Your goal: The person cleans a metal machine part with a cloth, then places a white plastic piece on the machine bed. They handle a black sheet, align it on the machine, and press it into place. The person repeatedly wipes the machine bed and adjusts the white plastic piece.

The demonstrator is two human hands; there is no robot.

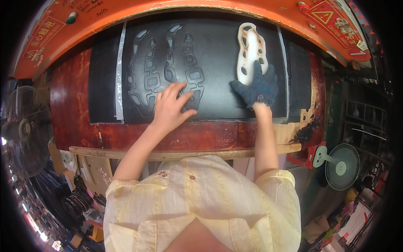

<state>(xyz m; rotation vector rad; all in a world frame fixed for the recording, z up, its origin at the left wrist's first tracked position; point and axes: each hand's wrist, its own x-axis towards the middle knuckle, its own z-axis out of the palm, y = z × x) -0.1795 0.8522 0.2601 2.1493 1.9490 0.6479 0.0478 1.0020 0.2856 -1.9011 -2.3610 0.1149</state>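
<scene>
On a black sheet [219, 63], a white, sole-shaped cutting die [252, 46] with several oval openings and brownish edges lies at the far right. My right hand [258, 86], in a dark blue-grey knitted glove, grips its near end, thumb at the left and fingers over the right; that end is hidden beneath the glove. Farther left, several curved, sole-shaped outlines with inner holes are cut into the sheet, among them one outline [152, 80]. Bare and with fingers spread, my left hand [170, 105] is over the near ends of these cut shapes, holding nothing visible.
An orange machine beam [138, 7] with warning labels arches over the far side. The reddish-brown table [168, 136] has a wooden strip [201, 154] along its near edge. Fans stand on both sides, a green one [342, 166] at right and a dark one [26, 129] at left.
</scene>
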